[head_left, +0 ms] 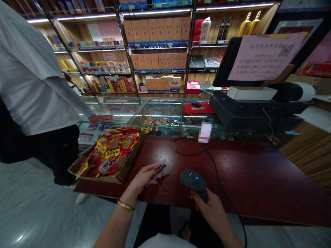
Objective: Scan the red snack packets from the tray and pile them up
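View: head camera, looking down over a counter; places are taken from the carton.
Carton (pixel 130 162): open-topped, shallow, brown cardboard, at the table's left end; filled with glossy, crinkled snack packets (pixel 111 150), mostly red and yellow.
Left hand (pixel 144 175): right of the carton, fingers and thumb grasping a small packet; a smooth gold-coloured bangle (pixel 126 205) rings the wrist.
Small packet (pixel 159 167): slim, elongated, shiny, partly transparent wrapping with dark print; right of the carton, tilted above the table.
Right hand (pixel 210 205): farther right of the carton, fingers wrapped round the scanner's handle.
Scanner (pixel 193 181): dark, matt, rounded head with a blue light; raised above the wood, head towards the carton side.
Cable (pixel 217 175): black, looped on the table well right of the carton, running down past the near edge beside the right forearm.
Table (pixel 258 186): polished reddish-brown wood, reflective, extending right from the carton; straight near edge crossed by both forearms.
Clearances: a gap lies between small packet and scanner; another between carton wall and left hand.
Far boundary: glass showcase (pixel 165 105), hard-edged, behind the carton; a co-worker's hand (pixel 102 119) rests on it just beyond the carton.
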Available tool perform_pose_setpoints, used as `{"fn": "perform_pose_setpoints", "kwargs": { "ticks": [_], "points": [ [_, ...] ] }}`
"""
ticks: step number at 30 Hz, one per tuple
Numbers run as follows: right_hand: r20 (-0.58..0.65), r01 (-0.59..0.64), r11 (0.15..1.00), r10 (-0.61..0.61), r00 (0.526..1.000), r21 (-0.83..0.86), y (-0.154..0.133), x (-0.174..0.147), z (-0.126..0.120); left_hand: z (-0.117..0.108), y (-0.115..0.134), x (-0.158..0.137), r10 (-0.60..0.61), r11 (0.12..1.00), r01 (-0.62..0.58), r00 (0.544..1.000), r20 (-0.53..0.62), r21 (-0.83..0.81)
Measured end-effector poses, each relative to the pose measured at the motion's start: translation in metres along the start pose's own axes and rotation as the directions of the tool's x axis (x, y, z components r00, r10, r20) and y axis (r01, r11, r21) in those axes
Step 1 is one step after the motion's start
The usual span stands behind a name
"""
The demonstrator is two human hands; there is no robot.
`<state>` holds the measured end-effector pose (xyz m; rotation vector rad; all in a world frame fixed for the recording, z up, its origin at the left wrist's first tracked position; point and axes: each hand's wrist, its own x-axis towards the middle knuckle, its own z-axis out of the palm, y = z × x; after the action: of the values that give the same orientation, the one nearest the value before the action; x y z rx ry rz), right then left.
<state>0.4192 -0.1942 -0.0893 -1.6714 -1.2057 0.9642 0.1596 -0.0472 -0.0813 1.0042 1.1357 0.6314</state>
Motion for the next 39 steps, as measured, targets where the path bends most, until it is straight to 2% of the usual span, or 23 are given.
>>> {"fn": "perform_pose_setpoints", "kwargs": {
  "ticks": [4,14,17,20,23,24,26,28,29,31,32,34,35,37,38,39],
  "points": [
    [0.01,0.016,1.0,-0.016,1.0,-0.022,-0.003,-0.002,0.002,0.0,0.003,-0.004,-0.016,1.0,0.016,0.999,-0.03,0.002],
    [0.027,0.048,0.998,-0.047,0.999,-0.048,-0.009,-0.001,0.003,0.0,0.01,-0.008,-0.019,0.998,0.019,1.0,-0.007,0.062],
    [0.025,0.041,0.998,-0.04,0.999,-0.037,-0.008,0.0,0.004,-0.002,0.006,-0.003,-0.047,0.999,0.047,0.999,-0.012,0.015],
    [0.021,0.032,0.999,-0.032,0.999,-0.007,-0.005,0.001,0.004,0.003,-0.006,0.008,-0.044,0.995,0.036,0.996,-0.078,-0.094],
    [0.01,0.023,0.999,-0.023,1.0,0.027,-0.003,0.0,0.003,0.029,-0.02,0.027,-0.045,0.979,0.02,0.992,-0.121,-0.202],
    [0.004,0.021,0.999,-0.021,1.0,0.038,-0.003,-0.001,0.002,0.043,-0.022,0.034,-0.045,0.975,0.023,0.995,-0.094,-0.219],
    [-0.007,0.021,0.998,-0.021,1.0,0.059,-0.002,-0.003,0.001,0.078,-0.021,0.05,-0.019,0.974,0.028,0.999,0.04,-0.227],
    [-0.013,0.023,0.997,-0.022,1.0,0.076,0.0,-0.006,-0.001,0.118,-0.014,0.067,0.027,0.977,0.018,0.978,0.205,-0.214],
    [-0.014,0.024,0.996,-0.023,1.0,0.08,0.001,-0.007,-0.002,0.136,-0.009,0.074,0.037,0.979,0.015,0.967,0.252,-0.203],
    [-0.007,0.022,0.996,-0.022,1.0,0.084,0.004,-0.009,-0.003,0.162,0.0,0.086,0.039,0.985,0.008,0.963,0.267,-0.17],
    [-0.003,0.02,0.996,-0.02,1.0,0.083,0.007,-0.009,-0.004,0.167,0.004,0.09,0.042,0.989,-0.006,0.969,0.242,-0.149],
    [0.008,0.016,0.997,-0.016,1.0,0.077,0.012,-0.007,-0.004,0.161,0.011,0.089,0.077,0.991,-0.057,0.983,0.166,-0.124],
    [0.013,0.013,0.997,-0.014,1.0,0.073,0.014,-0.006,-0.003,0.148,0.015,0.085,0.117,0.989,-0.104,0.986,0.122,-0.103],
    [0.026,0.009,0.998,-0.011,1.0,0.067,0.019,-0.003,-0.002,0.107,0.023,0.065,0.261,0.965,-0.261,0.965,0.001,0.033],
    [0.037,0.008,0.998,-0.011,0.999,0.066,0.022,-0.001,-0.002,0.081,0.029,0.052,0.383,0.909,-0.364,0.922,-0.063,0.204],
    [0.048,0.005,0.998,-0.008,0.999,0.062,0.024,0.001,-0.002,0.053,0.035,0.038,0.525,0.8,-0.432,0.84,-0.137,0.416]
  ]
}}
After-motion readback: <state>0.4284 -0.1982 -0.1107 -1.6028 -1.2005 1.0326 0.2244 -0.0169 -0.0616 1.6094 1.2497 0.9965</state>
